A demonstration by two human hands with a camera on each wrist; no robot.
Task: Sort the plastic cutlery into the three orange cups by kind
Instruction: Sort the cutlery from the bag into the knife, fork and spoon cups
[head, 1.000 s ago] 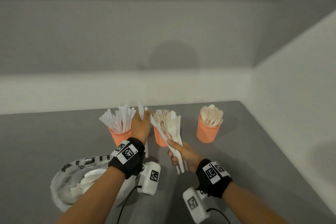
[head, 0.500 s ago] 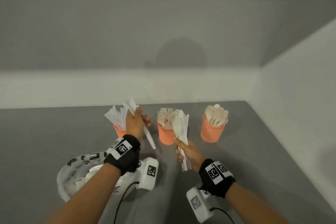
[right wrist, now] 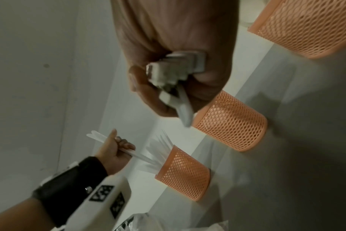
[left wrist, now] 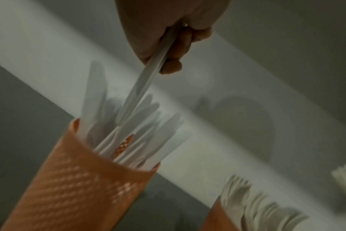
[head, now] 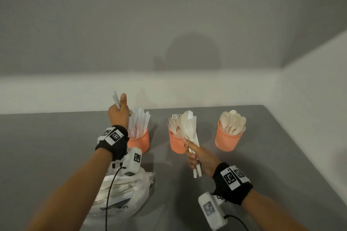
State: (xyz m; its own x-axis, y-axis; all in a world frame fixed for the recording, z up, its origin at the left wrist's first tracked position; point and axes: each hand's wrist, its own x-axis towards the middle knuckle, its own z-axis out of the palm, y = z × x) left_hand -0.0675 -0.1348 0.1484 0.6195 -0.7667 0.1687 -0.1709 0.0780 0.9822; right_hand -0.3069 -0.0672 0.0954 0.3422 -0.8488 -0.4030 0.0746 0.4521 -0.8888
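Knife (left wrist: 148,81) sat in your left hand (head: 118,114), fingers curled round the shaft, handle end down and just above the knife cup (head: 139,141). Its long axis ran steeply down toward the cup mouth, tip up past your thumb, so I'd say the next move was a short drop along that axis; the left hand was clearly the nearer one.

Your right hand (head: 199,157) gripped a bundle of cutlery (head: 190,137) by the handles, heads up, in front of the fork cup (head: 177,144). It looked mostly forks; I couldn't get a count.

Three orange cups stood in a row on the worktop (head: 272,165): knives left, forks middle, spoon cup (head: 227,139) right. One plastic bag (head: 129,191) with more cutlery lay under your left forearm.
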